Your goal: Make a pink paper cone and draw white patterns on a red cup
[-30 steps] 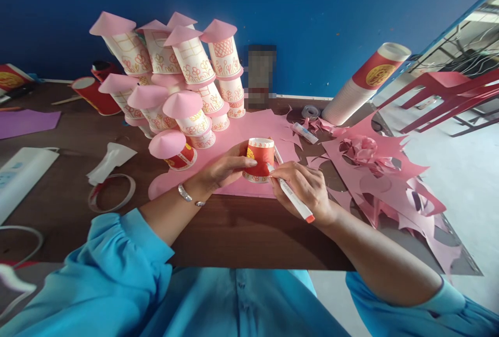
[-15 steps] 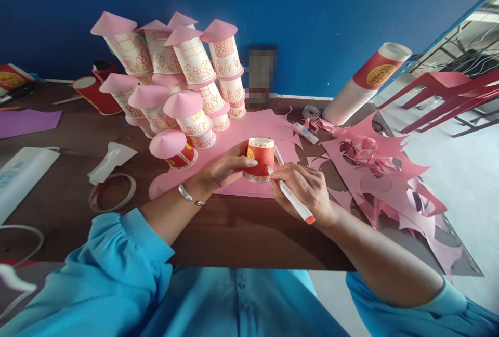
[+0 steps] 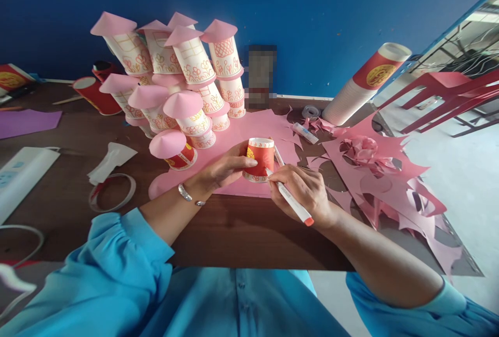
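Note:
A red paper cup point(image 3: 262, 158) with white, patterned bands is held upside down by my left hand point(image 3: 230, 165), its thumb across the cup's left side. Between the fingers of my right hand point(image 3: 302, 189) is a white marker point(image 3: 294, 204) with an orange-red end, its tip at the lower right of the cup's red wall. Pink paper point(image 3: 257, 124) lies under and behind the cup. Left of it stand several decorated cup towers point(image 3: 195, 61) with pink cone roofs, and a red cup with a pink roof point(image 3: 168, 144) is nearest my left forearm.
A tall stack of cups point(image 3: 362, 85) leans at the back right, near a tape roll point(image 3: 311, 113) and a glue stick point(image 3: 305, 132). Pink scraps point(image 3: 382, 170) cover the right side. On the left are a tape ring point(image 3: 113, 207), a power strip point(image 3: 25, 178) and purple paper point(image 3: 29, 122).
My right hand and the marker have shifted slightly left, with the tip a little lower on the cup. My left hand and the cup look unmoved.

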### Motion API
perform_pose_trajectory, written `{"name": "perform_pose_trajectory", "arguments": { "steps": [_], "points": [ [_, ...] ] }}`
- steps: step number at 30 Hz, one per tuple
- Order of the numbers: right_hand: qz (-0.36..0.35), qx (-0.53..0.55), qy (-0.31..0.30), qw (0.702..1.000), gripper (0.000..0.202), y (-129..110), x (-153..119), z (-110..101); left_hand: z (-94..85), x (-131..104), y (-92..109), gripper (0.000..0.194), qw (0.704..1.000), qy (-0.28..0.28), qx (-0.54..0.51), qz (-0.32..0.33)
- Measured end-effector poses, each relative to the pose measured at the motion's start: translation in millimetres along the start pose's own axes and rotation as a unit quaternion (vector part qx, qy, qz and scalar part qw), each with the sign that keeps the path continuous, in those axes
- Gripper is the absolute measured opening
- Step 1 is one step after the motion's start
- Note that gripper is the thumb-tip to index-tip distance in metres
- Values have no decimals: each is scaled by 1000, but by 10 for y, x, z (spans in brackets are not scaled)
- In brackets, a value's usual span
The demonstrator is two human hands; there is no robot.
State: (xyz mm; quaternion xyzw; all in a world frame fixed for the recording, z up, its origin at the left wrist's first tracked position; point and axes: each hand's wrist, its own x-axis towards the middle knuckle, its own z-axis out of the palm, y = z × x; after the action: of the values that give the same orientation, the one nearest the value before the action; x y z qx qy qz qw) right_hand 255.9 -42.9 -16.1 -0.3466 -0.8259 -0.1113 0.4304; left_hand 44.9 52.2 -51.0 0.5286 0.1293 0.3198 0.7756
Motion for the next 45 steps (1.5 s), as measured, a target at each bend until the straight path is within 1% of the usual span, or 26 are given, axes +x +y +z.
{"name": "perform_pose_trajectory", "arguments": {
  "steps": [10,15,20,28,34,39,45],
  "points": [
    [0,0,-9,1000,22,-9,10,-17,-25,6,-15,44,1000,-3,4,-4],
    [-2,6,-16,1000,22,-27,25,-31,0,17,-2,43,1000,-12,10,-1],
    [0,7,-24,1000,22,-33,30,-40,16,20,19,44,1000,-9,12,0],
    [-4,9,-20,1000,21,-22,23,-31,17,29,16,44,1000,-14,10,-2],
    [-4,6,-5,1000,19,13,8,-12,68,41,53,48,1000,4,-10,-7],
    [7,-12,1,1000,16,35,2,-11,69,34,44,50,999,22,-21,-13],
    [1,-8,8,1000,16,35,3,-25,64,23,45,52,999,22,-25,-7]
  ]
}}
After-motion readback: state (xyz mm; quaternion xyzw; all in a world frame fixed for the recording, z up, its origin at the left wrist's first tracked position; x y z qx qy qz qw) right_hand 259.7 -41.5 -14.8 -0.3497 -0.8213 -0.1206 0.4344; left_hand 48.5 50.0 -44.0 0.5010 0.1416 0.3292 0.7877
